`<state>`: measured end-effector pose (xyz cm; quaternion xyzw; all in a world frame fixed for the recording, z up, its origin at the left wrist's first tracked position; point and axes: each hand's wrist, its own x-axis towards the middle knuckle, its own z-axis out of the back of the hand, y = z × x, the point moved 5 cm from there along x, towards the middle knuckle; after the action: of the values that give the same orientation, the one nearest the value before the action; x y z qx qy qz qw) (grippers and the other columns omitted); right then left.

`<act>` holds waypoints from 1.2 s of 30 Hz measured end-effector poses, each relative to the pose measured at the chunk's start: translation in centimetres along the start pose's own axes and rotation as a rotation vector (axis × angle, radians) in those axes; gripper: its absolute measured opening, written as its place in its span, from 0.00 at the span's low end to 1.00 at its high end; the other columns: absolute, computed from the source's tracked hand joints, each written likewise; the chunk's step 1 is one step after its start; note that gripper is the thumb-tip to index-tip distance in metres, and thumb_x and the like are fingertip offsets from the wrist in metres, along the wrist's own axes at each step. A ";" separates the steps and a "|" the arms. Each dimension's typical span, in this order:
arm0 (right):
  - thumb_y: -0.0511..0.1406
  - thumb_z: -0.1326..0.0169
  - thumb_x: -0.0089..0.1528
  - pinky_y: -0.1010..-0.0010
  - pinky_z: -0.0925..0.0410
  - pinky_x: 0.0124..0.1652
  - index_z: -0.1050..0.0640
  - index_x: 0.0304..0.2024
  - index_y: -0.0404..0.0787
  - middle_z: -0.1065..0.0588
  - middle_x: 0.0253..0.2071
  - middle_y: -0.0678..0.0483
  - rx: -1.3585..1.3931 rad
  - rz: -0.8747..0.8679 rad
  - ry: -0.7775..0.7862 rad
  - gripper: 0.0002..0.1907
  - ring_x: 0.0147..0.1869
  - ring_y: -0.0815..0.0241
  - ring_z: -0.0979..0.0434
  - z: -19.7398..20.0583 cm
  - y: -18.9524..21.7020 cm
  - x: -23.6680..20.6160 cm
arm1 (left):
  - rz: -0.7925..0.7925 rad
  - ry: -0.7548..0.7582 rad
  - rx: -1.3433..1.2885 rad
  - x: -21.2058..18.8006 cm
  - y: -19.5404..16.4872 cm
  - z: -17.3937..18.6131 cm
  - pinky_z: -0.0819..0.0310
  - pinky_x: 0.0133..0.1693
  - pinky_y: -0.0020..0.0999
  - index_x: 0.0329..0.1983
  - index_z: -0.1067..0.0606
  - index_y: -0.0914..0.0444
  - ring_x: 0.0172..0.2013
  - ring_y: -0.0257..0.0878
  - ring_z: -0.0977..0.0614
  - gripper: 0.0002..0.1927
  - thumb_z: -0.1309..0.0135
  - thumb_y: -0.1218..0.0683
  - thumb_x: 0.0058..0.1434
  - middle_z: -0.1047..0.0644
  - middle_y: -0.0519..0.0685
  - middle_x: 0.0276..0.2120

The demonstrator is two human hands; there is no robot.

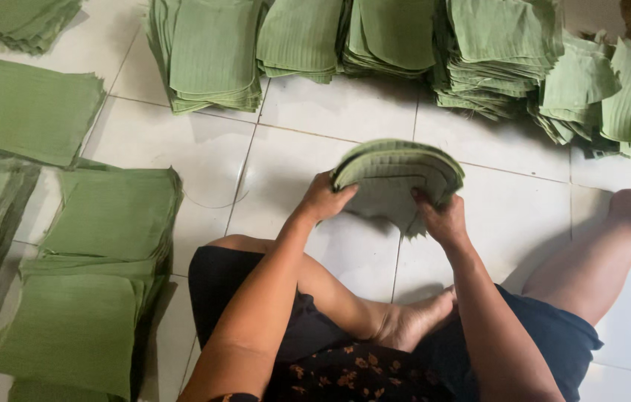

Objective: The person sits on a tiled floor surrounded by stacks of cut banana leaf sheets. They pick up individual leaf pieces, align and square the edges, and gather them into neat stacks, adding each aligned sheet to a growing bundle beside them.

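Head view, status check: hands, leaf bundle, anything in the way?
Left hand and right hand both grip the bent leaf bundle above the tiled floor. Leaf stacks around, none between the hands.

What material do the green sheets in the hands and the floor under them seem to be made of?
Bent bundle held by the left hand and right hand: probably cut leaf, perhaps banana; matte green, fine parallel ribs, frayed edges, bends easily. Floor: likely glazed ceramic tile; pale, slightly glossy, with straight grout lines.

Matt ribbed leaves [397, 175], seemingly; glossy tiles [345, 112]
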<state>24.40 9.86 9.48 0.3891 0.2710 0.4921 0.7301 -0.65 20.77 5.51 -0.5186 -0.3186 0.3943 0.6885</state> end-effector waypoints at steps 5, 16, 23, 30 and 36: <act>0.38 0.41 0.65 0.67 0.26 0.42 0.22 0.51 0.31 0.19 0.41 0.49 0.256 -0.020 0.035 0.17 0.42 0.61 0.21 1.6 1.8 -0.2 | 0.179 0.039 -0.601 0.2 1.3 0.8 0.31 0.57 0.43 0.59 0.23 0.70 0.56 0.45 0.24 0.30 0.38 0.45 0.60 0.21 0.58 0.55; 0.39 0.37 0.61 0.63 0.25 0.42 0.26 0.56 0.31 0.20 0.44 0.45 0.369 -0.538 0.225 0.25 0.43 0.55 0.19 -7.4 -11.1 2.2 | 0.604 0.035 -0.192 1.3 10.8 -2.7 0.28 0.35 0.43 0.45 0.19 0.70 0.33 0.44 0.23 0.20 0.34 0.53 0.52 0.19 0.54 0.34; 0.36 0.39 0.63 0.65 0.25 0.43 0.23 0.53 0.29 0.19 0.43 0.46 0.202 -0.225 0.033 0.20 0.44 0.57 0.19 -5.5 -6.5 2.7 | 0.146 -0.242 0.201 1.9 4.3 -0.9 0.25 0.43 0.41 0.47 0.19 0.65 0.40 0.48 0.18 0.17 0.35 0.54 0.55 0.18 0.57 0.38; 0.31 0.40 0.61 0.72 0.29 0.51 0.29 0.59 0.38 0.24 0.52 0.49 0.582 0.188 0.007 0.24 0.53 0.66 0.24 -2.9 2.9 3.2 | -0.279 -0.256 -0.101 -0.4 -4.7 2.8 0.25 0.48 0.43 0.61 0.35 0.67 0.49 0.55 0.19 0.32 0.38 0.56 0.54 0.21 0.60 0.47; 0.32 0.40 0.66 0.69 0.27 0.50 0.22 0.55 0.34 0.19 0.49 0.50 0.277 0.286 0.049 0.15 0.51 0.62 0.21 -3.4 4.8 3.6 | -0.223 -0.326 0.156 -0.1 -3.3 2.0 0.19 0.49 0.39 0.58 0.26 0.63 0.48 0.54 0.14 0.18 0.40 0.58 0.65 0.16 0.58 0.46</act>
<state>20.66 15.23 11.53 0.5083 0.2958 0.5582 0.5853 -1.68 21.05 9.22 -0.3546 -0.4496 0.4181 0.7052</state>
